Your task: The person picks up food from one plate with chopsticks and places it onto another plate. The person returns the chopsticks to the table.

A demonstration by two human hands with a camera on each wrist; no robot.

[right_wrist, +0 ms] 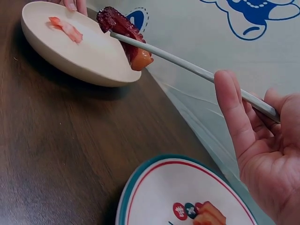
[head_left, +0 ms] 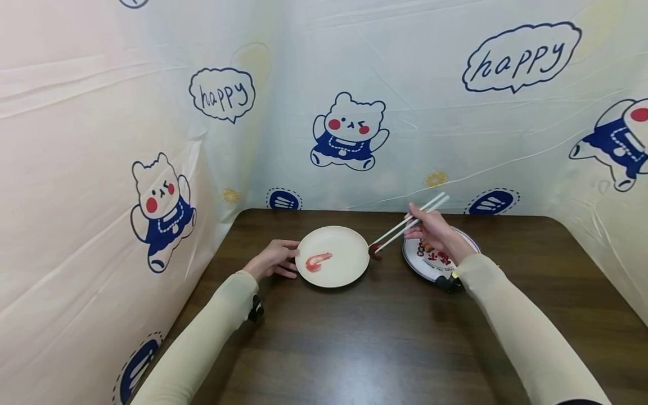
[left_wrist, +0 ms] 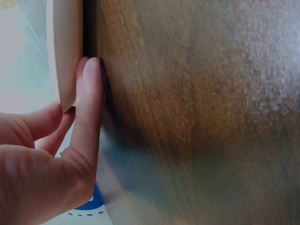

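My right hand (head_left: pixel 429 226) holds a pair of pale chopsticks (head_left: pixel 397 229), their tips pinching a dark red piece of food (head_left: pixel 374 251) with an orange end, which shows in the right wrist view (right_wrist: pixel 123 33). The piece hangs at the right rim of the cream plate (head_left: pixel 349 256). A pink shrimp (head_left: pixel 316 261) lies on that plate. My left hand (head_left: pixel 275 259) grips the plate's left edge, thumb on the rim and fingers beneath, as the left wrist view shows with the plate (left_wrist: pixel 65 56) at the fingers (left_wrist: pixel 89 89).
A white plate with printed red lettering and a dark rim (head_left: pixel 422 267) stands under my right forearm, with orange-brown food (right_wrist: pixel 209 215) on it. The brown table (head_left: pixel 354 349) meets a patterned curtain (head_left: pixel 283 140) at its back and sides.
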